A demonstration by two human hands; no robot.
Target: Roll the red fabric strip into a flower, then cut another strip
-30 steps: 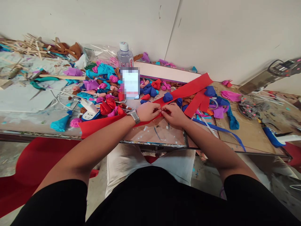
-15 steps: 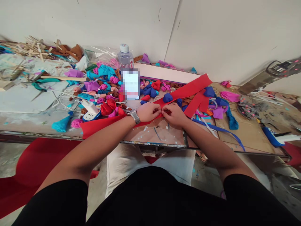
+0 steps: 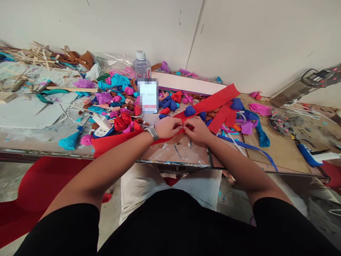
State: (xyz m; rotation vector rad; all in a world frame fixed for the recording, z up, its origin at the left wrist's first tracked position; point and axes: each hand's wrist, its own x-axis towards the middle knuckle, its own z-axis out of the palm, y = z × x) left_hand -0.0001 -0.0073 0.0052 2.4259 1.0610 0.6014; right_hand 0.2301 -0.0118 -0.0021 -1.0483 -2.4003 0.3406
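Observation:
My left hand (image 3: 167,127), with a metal watch (image 3: 153,133) on its wrist, and my right hand (image 3: 197,129) meet near the table's front edge. Both are closed, fingertips pinching a red crepe paper strip (image 3: 117,140) between them. That strip runs out to the left under my left forearm. Just how the paper is folded at the fingertips is hidden. Beyond my right hand lie another red strip (image 3: 217,98) and a shorter red piece (image 3: 221,116). A blue paper bud (image 3: 189,110) rests close above my hands.
Paper flowers (image 3: 122,121) in several colours crowd the left. A phone (image 3: 148,95) leans before a plastic bottle (image 3: 142,65). Also there are a power strip (image 3: 103,131), green-handled pliers (image 3: 54,91), thin wood sticks (image 3: 39,53), a blue ribbon (image 3: 247,145) and cardboard (image 3: 277,153).
Almost nothing differs. Both hands stay at the same spot, pinching the red paper, with only tiny shifts of the fingers.

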